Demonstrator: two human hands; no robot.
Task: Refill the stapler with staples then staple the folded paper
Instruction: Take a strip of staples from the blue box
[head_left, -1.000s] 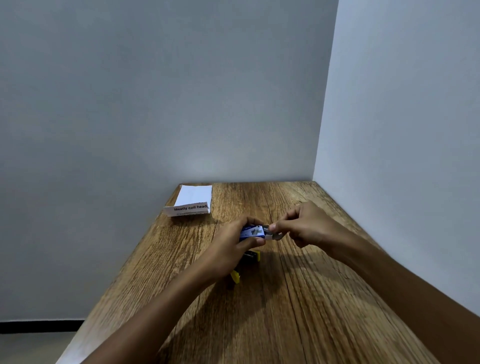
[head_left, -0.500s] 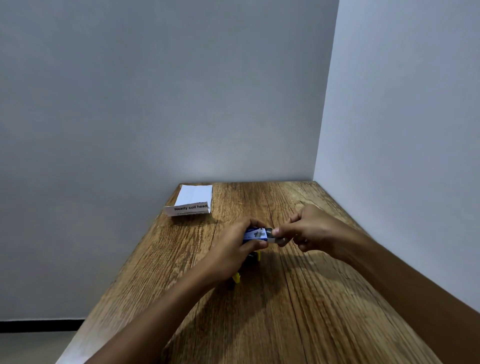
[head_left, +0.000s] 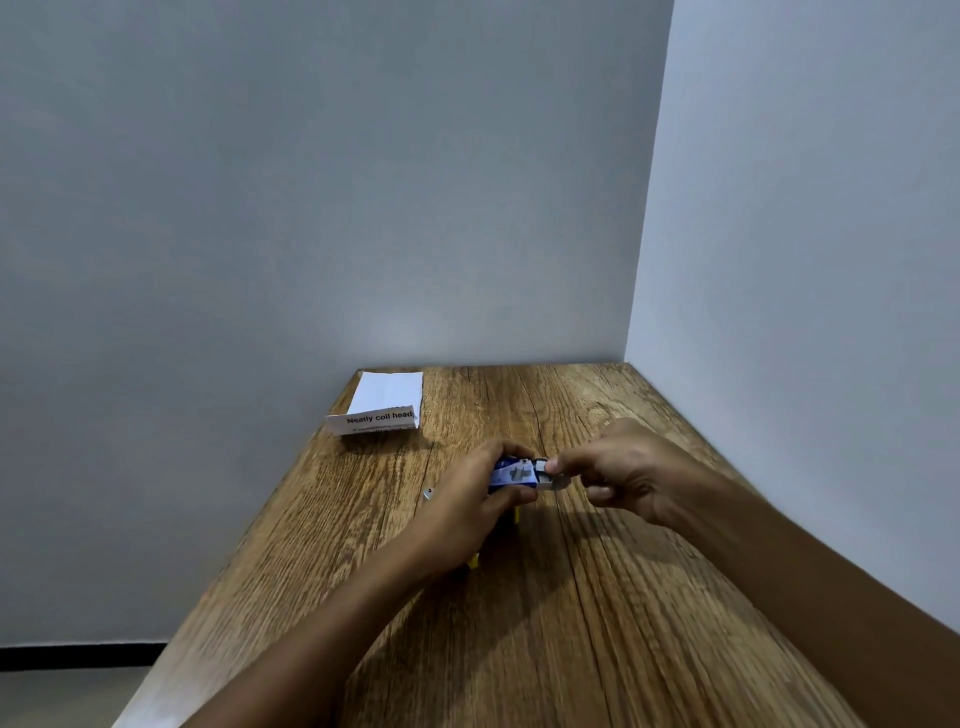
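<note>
One staple box (head_left: 511, 474), blue and white, sits in the left hand (head_left: 467, 512), fingers curled round it. Its grey inner tray (head_left: 545, 474) is slid out to the right, pinched by the right hand (head_left: 621, 475); contents unclear. Under the box, one yellow stapler (head_left: 517, 514) shows partly on the worktop (head_left: 597, 623). One folded paper (head_left: 382, 408) lies well beyond the box, to the left.

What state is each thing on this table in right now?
Staple box: partly slid open, gripped by left hand.
Inner tray: sticking out, pinched by right hand.
Stapler: on table, mostly hidden under the hands.
Folded paper: lying untouched, front flap raised.
</note>
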